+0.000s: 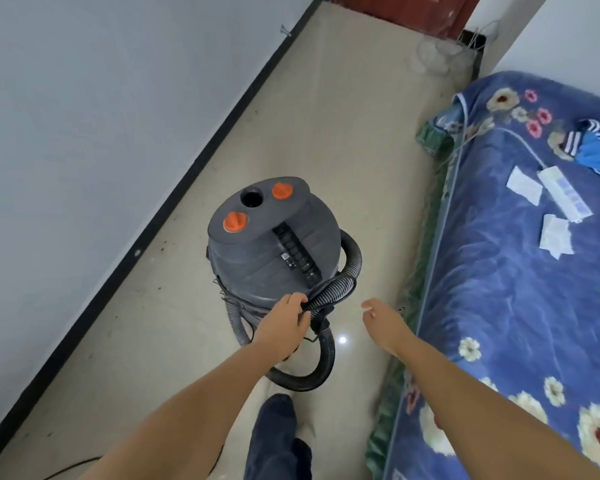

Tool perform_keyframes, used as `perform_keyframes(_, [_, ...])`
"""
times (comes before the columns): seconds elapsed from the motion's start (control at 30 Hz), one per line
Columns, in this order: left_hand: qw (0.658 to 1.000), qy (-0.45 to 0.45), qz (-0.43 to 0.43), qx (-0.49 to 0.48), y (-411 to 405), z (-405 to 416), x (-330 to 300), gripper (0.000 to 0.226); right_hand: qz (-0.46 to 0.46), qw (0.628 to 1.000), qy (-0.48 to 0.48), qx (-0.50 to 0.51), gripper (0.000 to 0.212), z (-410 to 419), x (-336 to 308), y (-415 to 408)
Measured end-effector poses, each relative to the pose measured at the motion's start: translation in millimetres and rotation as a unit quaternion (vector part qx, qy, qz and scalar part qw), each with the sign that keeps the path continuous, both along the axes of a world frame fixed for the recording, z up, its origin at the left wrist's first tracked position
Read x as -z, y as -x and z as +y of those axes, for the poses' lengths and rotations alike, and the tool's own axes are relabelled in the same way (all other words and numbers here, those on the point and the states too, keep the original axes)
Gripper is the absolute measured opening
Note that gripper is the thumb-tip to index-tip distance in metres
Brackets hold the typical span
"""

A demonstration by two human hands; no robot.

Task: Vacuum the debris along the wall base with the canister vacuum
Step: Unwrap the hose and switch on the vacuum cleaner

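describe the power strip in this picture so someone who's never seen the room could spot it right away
Start at the blue floral bedspread filling the right side, then look to its upper right part. The power strip lies there slanted, between pieces of white paper. It alone is a long white bar with a cord.

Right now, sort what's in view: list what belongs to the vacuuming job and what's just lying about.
For the job: dark grey canister vacuum with orange knobs; black ribbed hose, gripped by the left hand; dark specks of debris by the black baseboard.

Lying about: blue floral bedspread; white power strip; white paper scraps; blue striped garment.
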State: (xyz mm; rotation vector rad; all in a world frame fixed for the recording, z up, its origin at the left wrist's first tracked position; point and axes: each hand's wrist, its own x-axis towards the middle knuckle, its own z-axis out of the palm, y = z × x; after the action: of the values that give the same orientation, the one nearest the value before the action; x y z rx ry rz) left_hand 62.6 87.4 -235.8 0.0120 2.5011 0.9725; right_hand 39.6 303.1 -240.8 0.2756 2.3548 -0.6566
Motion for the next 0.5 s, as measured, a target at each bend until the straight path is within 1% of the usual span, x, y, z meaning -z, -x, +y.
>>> perform_keyframes(0.13, [1.0, -0.005, -0.001, 0.002, 32, 15, 12, 0.033, 0.0, 0.998, 0.03, 0.062, 0.033, 7, 19, 34])
perform_keyframes(0.23, [1.0, -0.015, 0.008, 0.021, 56, 33, 15, 0.043, 0.005, 0.993, 0.058, 0.107, 0.03, 9, 35, 60])
perform_keyframes(0.3, [0.998, -0.036, -0.009, 0.041, 69, 48, 17, 0.051, 0.014, 0.99, 0.074, 0.119, 0.028, 8, 44, 76])
perform_keyframes(0.37, [0.996, -0.036, -0.052, 0.06, 77, 64, 24, 0.058, 0.03, 0.993, 0.073, 0.083, 0.03, 8, 49, 90])
perform_keyframes(0.43, [0.993, 0.033, -0.075, 0.088, 78, 78, 35, 0.058, 0.044, 0.996, 0.069, 0.023, 0.031, 7, 54, 99])
perform_keyframes(0.5, [0.988, 0.107, -0.054, 0.1, 72, 86, 43, 0.047, 0.055, 0.996, 0.069, -0.033, 0.03, 10, 57, 107])
